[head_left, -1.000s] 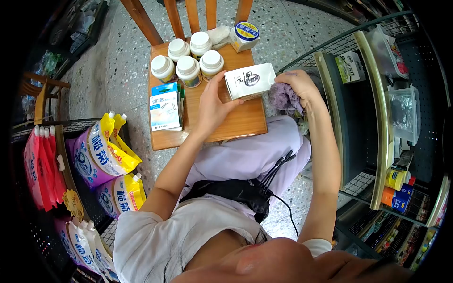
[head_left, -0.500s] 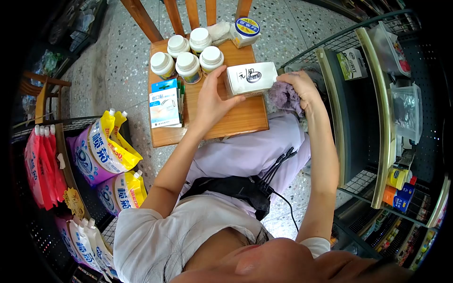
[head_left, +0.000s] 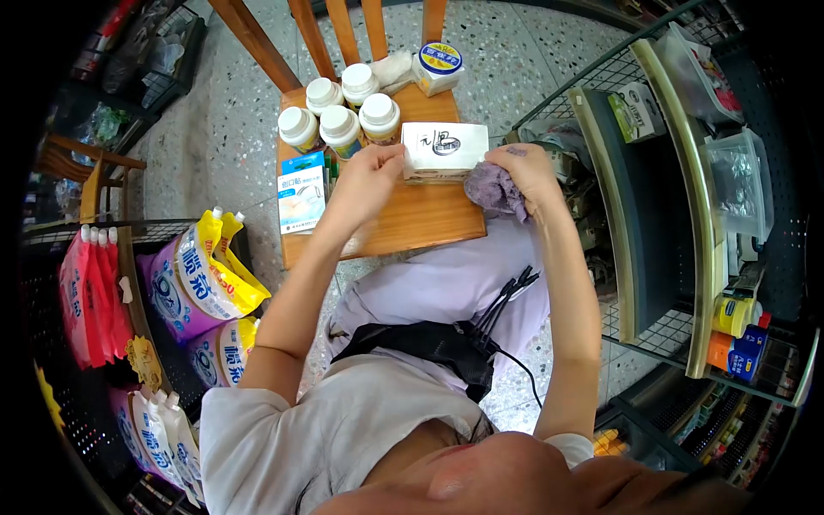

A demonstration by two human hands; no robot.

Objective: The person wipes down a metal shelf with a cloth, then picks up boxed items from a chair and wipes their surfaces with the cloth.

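Observation:
A white cardboard box with black handwriting is at the right of the wooden chair seat. My left hand is at the box's left end, its thumb and fingers drawn together at the edge. A crumpled purple cloth is gripped in my right hand, whose fingertips meet the box's right end. Several white-capped bottles stand behind my left hand. Beside that hand lie flat boxes of adhesive bandages, partly hidden by the forearm.
A small yellow-and-blue-topped box and a whitish wrapped item sit at the seat's back, near the wooden slats. Detergent pouches fill the left shelf. On the right stands a metal shelf with plastic bins.
My left thumb and fingers, spread apart along the box before, are now closed together at its left end. The right hand keeps the cloth. The whole view has shifted slightly.

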